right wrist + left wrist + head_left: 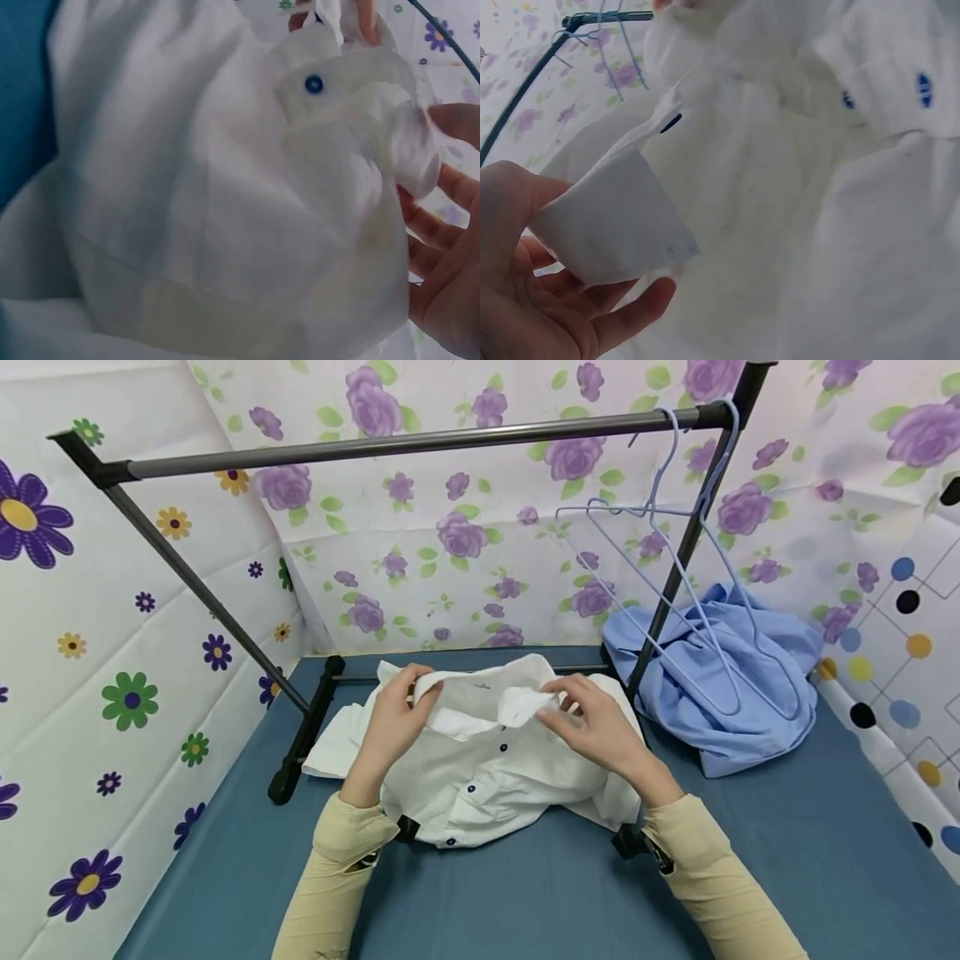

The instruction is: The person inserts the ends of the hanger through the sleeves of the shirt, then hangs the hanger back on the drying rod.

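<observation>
A white shirt (495, 785) with dark buttons lies in folds on the blue-grey surface, its collar (525, 706) raised between both hands. My left hand (397, 714) pinches the left side of the collar. In the left wrist view, a pointed collar tip (619, 225) sits between the thumb and fingers of that hand. On the other side, my right hand (592, 722) pinches the right part of the collar. The right wrist view has those fingers (442, 229) at the collar's edge, near a dark blue button (313, 84).
A dark metal rack (420, 443) stands over and behind the shirt, its left foot (300, 743) beside the left sleeve. Light-blue hangers (690, 568) hang at the rail's right end. Behind the right post lies a bunched blue cloth (750, 693). Flower-patterned sheets (450, 577) enclose the back.
</observation>
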A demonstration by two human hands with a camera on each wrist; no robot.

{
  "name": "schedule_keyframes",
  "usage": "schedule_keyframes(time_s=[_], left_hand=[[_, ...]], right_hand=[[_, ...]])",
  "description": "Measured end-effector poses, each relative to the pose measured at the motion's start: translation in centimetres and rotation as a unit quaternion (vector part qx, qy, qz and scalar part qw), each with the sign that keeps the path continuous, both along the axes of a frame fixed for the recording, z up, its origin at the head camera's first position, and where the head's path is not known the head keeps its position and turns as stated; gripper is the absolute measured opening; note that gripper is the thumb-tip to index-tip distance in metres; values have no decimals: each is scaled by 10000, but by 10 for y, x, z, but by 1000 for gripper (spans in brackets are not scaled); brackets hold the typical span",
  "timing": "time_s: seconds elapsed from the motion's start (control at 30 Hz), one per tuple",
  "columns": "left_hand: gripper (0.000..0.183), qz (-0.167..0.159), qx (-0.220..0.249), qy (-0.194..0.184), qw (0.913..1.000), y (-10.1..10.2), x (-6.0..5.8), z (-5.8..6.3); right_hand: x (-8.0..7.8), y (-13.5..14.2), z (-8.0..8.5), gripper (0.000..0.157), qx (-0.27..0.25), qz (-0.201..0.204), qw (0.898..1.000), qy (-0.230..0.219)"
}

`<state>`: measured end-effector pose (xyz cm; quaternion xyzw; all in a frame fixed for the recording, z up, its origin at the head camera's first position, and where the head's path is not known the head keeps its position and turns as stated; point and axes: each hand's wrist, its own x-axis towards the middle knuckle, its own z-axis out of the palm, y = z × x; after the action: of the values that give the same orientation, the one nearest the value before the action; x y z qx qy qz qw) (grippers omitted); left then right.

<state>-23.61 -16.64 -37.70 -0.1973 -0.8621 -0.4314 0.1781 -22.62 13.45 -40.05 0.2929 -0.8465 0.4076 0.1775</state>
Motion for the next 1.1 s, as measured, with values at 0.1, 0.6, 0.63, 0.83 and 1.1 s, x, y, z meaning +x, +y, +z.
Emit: schedule_keyframes(time_s=[0.1,0.6,0.63,0.83,1.1], left_hand=[[25,-126,7,-237,9996,4,2,-8],[24,-336,-99,-250,9991,11,12,-8],[24,-343,-87,-241,9991,11,12,-7],[23,-377,-98,-98,9992,6,10,1],[32,-771,-77,-466,9959,-1,13,20]], right_hand=[[2,-3,-9,20,116,-241,9986,-450],[-1,-14,-15,19,356,-1092,9919,-535],[-2,-14,-14,15,410,-1050,9920,-577],[0,-8,-5,37,924,-986,9871,-860],[-1,2,14,64,1159,-779,9860,-912]])
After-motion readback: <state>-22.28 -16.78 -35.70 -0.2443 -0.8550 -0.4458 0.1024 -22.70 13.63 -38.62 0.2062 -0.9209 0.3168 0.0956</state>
